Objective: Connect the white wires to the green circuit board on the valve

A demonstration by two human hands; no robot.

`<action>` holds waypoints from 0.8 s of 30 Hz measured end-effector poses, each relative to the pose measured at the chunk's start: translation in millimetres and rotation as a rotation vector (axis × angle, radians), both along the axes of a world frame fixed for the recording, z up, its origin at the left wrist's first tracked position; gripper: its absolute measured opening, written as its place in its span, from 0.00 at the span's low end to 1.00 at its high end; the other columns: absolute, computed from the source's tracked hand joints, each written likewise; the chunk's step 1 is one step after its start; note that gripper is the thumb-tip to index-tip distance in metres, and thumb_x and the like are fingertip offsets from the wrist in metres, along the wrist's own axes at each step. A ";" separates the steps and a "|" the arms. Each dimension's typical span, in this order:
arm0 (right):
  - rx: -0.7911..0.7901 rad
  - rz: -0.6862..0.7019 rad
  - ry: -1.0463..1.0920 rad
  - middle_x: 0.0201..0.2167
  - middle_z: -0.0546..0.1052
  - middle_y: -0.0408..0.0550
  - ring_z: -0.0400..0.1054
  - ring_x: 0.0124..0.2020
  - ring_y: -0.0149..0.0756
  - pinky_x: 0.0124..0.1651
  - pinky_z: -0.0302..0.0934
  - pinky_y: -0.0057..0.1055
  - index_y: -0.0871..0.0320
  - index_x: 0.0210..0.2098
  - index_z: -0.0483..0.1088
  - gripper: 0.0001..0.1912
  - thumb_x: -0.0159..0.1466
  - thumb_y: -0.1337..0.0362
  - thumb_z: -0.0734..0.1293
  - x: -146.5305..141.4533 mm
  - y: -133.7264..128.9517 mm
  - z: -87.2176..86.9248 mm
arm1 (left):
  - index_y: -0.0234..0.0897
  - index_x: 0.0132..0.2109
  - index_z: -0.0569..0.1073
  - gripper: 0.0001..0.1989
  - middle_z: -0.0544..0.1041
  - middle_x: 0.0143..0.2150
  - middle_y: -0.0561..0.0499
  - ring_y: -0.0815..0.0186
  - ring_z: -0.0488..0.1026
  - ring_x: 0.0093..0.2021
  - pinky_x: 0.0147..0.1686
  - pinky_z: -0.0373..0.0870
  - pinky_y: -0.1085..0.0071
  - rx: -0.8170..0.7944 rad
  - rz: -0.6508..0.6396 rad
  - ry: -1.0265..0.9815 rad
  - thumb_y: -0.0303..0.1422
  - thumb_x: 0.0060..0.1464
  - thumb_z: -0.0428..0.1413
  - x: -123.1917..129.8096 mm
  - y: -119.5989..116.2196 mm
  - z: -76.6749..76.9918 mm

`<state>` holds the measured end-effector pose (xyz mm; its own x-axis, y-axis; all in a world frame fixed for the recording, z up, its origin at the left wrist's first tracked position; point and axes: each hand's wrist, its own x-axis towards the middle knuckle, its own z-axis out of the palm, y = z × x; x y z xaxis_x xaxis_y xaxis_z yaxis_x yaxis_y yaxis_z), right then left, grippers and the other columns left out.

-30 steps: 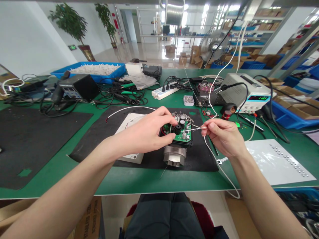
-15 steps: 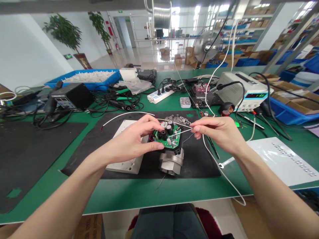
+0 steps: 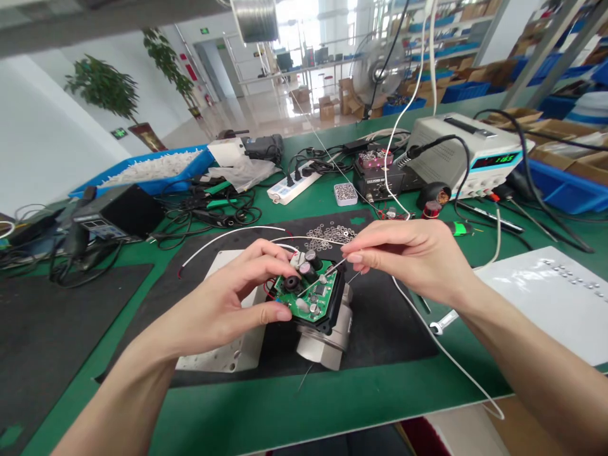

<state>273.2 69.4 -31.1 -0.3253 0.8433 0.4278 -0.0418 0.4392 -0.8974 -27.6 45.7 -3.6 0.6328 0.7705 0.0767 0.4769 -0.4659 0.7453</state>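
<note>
A green circuit board [image 3: 317, 296] with black capacitors and a round black part sits in a black housing on a silver hex-ended metal fitting [image 3: 319, 349]. My left hand [image 3: 237, 291] grips the board's left side, thumb along the near edge and fingertips by the round black part. Above the board's right corner, my right hand [image 3: 403, 253] pinches a thin white wire [image 3: 338, 265], which slants down across the board. Where the wire's lower end sits among the parts is hard to make out. A pale block [image 3: 232, 345] lies beneath my left hand.
Many small metal rings [image 3: 327, 235] lie behind the board on the black mat [image 3: 380, 329]. At right are a wrench [image 3: 444, 322], a white sheet [image 3: 551, 297] and a power supply [image 3: 468, 155]. A power strip [image 3: 293, 183] and a blue bin [image 3: 156, 183] stand farther back.
The view has tilted and shifted, so the board appears lower and more slanted. The wire in my right hand now slants more steeply over the board. Both hands keep their grips.
</note>
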 end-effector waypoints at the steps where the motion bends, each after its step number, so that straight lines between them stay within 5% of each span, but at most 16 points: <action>1: -0.003 -0.018 0.011 0.32 0.84 0.43 0.78 0.29 0.32 0.35 0.78 0.27 0.50 0.38 0.85 0.04 0.62 0.64 0.78 0.1 -0.5 0.1 | 0.53 0.57 0.74 0.17 0.67 0.59 0.50 0.61 0.65 0.63 0.60 0.68 0.71 -0.001 0.001 0.005 0.36 0.64 0.66 0.0 0.4 0.2; 24: 0.004 -0.023 0.000 0.32 0.83 0.40 0.77 0.30 0.30 0.35 0.74 0.26 0.51 0.35 0.83 0.03 0.61 0.63 0.79 12.4 -6.7 1.3 | 0.52 0.57 0.75 0.18 0.66 0.59 0.51 0.63 0.66 0.61 0.62 0.66 0.72 -0.014 -0.009 0.020 0.34 0.63 0.67 3.8 0.9 5.6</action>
<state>285.6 62.7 -29.8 -0.3058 0.8488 0.4313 -0.0315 0.4438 -0.8956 -23.8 46.6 2.0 0.6413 0.7655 0.0531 0.4876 -0.4599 0.7421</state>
